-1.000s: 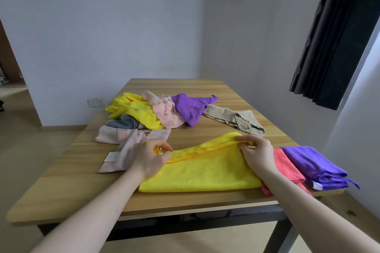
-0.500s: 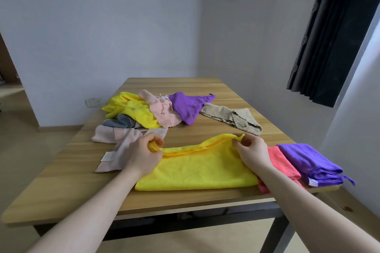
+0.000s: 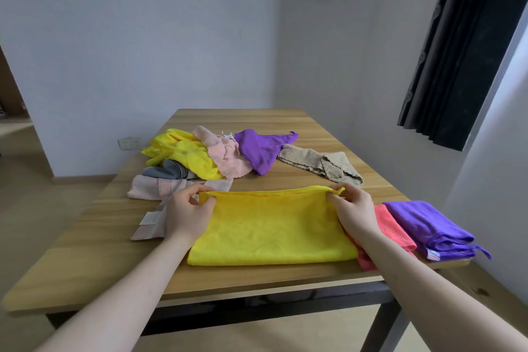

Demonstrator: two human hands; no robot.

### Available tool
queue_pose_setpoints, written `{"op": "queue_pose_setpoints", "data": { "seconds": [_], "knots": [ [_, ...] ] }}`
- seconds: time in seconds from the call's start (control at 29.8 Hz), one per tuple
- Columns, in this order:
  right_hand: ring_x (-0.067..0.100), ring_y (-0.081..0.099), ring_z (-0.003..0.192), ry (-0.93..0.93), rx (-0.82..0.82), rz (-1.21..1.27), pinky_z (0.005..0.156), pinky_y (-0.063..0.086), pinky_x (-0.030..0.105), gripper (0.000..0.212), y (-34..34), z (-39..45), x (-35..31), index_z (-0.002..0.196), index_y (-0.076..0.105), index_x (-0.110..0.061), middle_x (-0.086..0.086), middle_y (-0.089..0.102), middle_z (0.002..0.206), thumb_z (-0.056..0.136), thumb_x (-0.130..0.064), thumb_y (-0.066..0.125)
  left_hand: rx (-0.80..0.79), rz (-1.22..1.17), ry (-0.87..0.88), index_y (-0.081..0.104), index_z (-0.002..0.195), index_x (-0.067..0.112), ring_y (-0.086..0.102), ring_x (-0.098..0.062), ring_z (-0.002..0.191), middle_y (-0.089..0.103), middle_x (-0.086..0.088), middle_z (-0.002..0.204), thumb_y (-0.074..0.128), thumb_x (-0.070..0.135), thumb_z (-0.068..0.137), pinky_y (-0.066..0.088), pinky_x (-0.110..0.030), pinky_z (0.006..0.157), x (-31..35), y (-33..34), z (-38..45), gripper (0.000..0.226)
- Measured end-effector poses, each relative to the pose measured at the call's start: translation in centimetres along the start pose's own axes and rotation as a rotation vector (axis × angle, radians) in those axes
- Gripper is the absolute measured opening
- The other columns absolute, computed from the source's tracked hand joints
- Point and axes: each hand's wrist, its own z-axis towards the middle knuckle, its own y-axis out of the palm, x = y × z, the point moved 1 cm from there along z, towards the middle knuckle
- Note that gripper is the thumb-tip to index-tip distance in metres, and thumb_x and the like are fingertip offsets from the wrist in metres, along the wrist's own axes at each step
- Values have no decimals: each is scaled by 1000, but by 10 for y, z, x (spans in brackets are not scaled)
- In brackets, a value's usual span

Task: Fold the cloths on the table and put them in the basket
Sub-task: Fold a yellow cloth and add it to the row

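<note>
A yellow cloth (image 3: 271,228), folded once, lies flat near the front of the wooden table (image 3: 94,263). My left hand (image 3: 187,213) pinches its far left corner, and my right hand (image 3: 353,208) pinches its far right corner. Beside it on the right lie a folded coral cloth (image 3: 393,224) and a folded purple cloth (image 3: 428,226). No basket is in view.
Behind the yellow cloth is a loose heap: another yellow cloth (image 3: 183,153), a pink one (image 3: 225,156), a purple one (image 3: 261,148), a beige one (image 3: 323,163), a grey striped one (image 3: 168,171) and pale pink ones (image 3: 157,188). A dark curtain (image 3: 457,48) hangs at the right.
Both hands have drawn the yellow cloth's far edge taut and straight, with the left corner carried left and farther back. The cloth now lies squarer on the table.
</note>
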Motion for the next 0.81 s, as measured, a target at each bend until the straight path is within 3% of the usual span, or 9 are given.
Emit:
{"op": "queue_pose_setpoints", "data": {
  "seconds": [0.13,0.27,0.37,0.5,0.64,0.81],
  "knots": [
    [10,69,78,-35,-47,-93,69,52,25,14,-5,-1,-12,81,74,-25,-8,75,81,79,-12,70,3,-5,-9,74,80,29,65,-7,77,71,12,77,74,14,79,46,-23,59,6,-5,-3,15],
    [-2,69,78,-183,-198,-332,70,56,24,19,-21,-7,-31,77,72,-27,-14,75,81,76,-8,68,-123,65,68,72,76,33,66,-6,76,71,15,75,71,31,72,55,-31,65,17,-19,2,5],
    [-3,66,81,-286,-263,-456,73,56,25,21,-36,-15,-38,77,72,-30,-16,74,81,77,-10,67,-246,162,135,71,78,34,66,-9,70,70,15,74,66,40,65,57,-37,66,23,-31,0,15],
    [5,64,81,-288,-409,-637,70,57,33,20,-53,-37,-37,81,70,-39,-16,69,90,79,-19,66,-375,310,208,69,78,40,60,-10,98,64,18,91,63,45,62,53,-37,88,22,-46,-18,18],
    [4,58,92,-322,-464,-713,80,53,29,21,-61,-53,-38,84,68,-43,-17,64,95,78,-22,68,-423,350,179,67,78,40,63,-2,73,69,21,88,62,47,62,56,-31,70,17,-57,-35,18],
    [2,54,97,-322,-585,-839,84,52,30,15,-65,-60,-36,87,69,-41,-16,65,96,76,-36,60,-573,574,236,61,70,30,53,-4,89,66,21,93,51,50,68,47,-30,77,21,-59,-35,23]
  ]
}}
